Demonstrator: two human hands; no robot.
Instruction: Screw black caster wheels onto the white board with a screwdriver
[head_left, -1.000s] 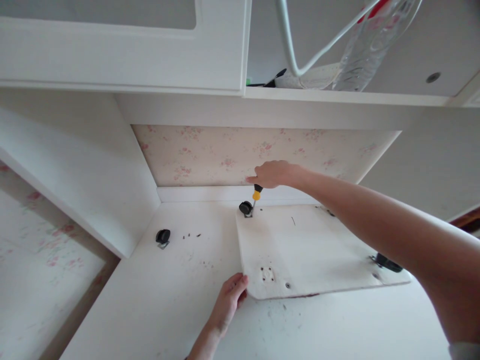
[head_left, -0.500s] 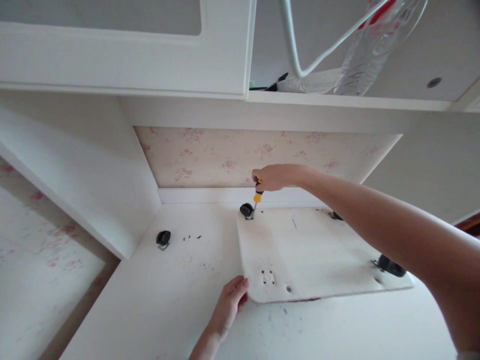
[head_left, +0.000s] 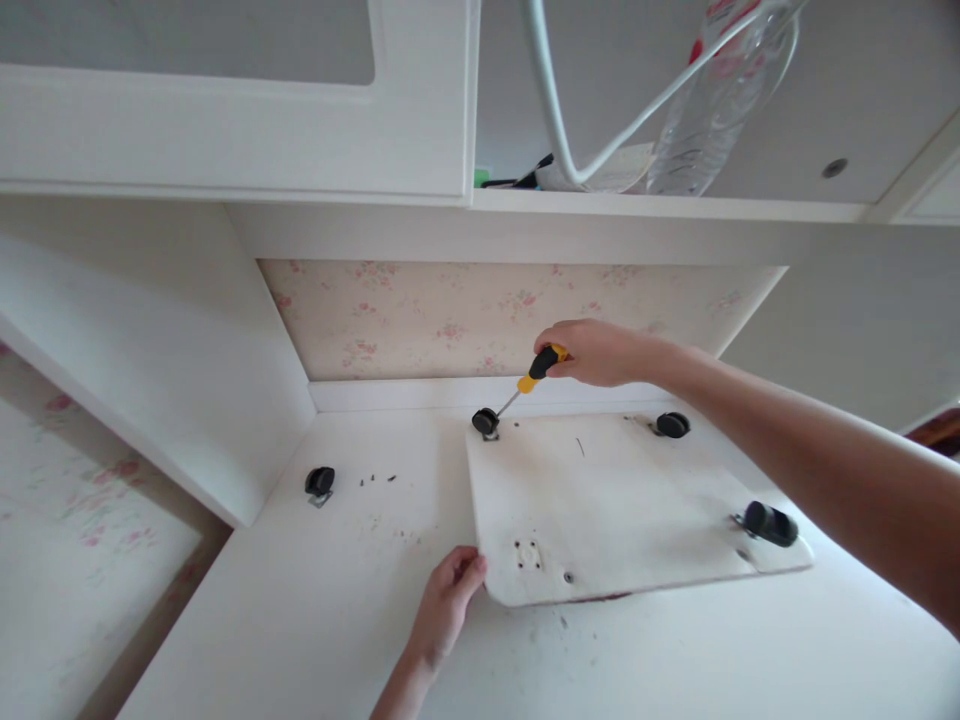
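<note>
My right hand [head_left: 589,352] is closed round the black and yellow handle of a screwdriver [head_left: 534,372]. The screwdriver leans to the right, its tip at the black caster [head_left: 486,423] on the far left corner of a white board [head_left: 615,500]. My left hand [head_left: 448,600] grips the board's near left corner, thumb on top. Near that corner, a square of screw holes [head_left: 528,555] shows with no caster on it. Two more casters, one far right [head_left: 673,425] and one near right [head_left: 770,524], sit on the board.
A loose caster [head_left: 320,482] lies on the white desk [head_left: 360,620] to the left, with several small screws [head_left: 373,480] beside it. Overhead hangs a cabinet shelf [head_left: 660,205] holding a plastic bottle [head_left: 697,110] and a dangling white cable [head_left: 555,100].
My right hand has moved right and tilted the screwdriver from nearly upright to a slant. The far right caster has come into view. My left hand still holds the board's corner.
</note>
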